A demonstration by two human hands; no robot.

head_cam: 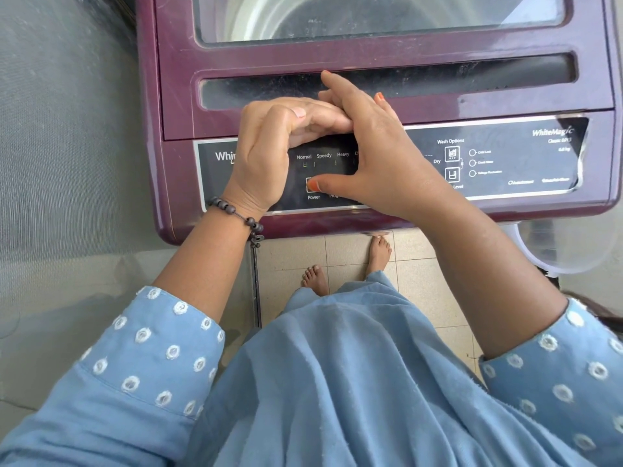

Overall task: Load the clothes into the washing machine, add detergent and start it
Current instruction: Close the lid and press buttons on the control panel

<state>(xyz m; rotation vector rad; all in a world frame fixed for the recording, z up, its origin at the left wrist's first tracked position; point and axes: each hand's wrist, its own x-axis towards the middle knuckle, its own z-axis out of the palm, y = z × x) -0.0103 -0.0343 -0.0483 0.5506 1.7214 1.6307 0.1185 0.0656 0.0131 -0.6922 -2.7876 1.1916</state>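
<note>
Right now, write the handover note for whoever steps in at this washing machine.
Right hand: fingers straight, thumb pressing the Power button on the control panel.
Left hand: loosely curled over the panel's left side, holding nothing, touching the right hand's fingers.
Washing machine: lid shut; the drum behind its window cannot be made out, so clothes and detergent cannot be confirmed.
Done: lid closed, power being pressed; an indicator under Normal looks lit.
Left: choose the programme and start. The start button is hidden under the right hand.

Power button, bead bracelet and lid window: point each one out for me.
Power button (308,182), head view, left edge beside the thumb.
Bead bracelet (236,214), head view, beads at the wrist.
Lid window (371,18), head view, glass middle.
</note>
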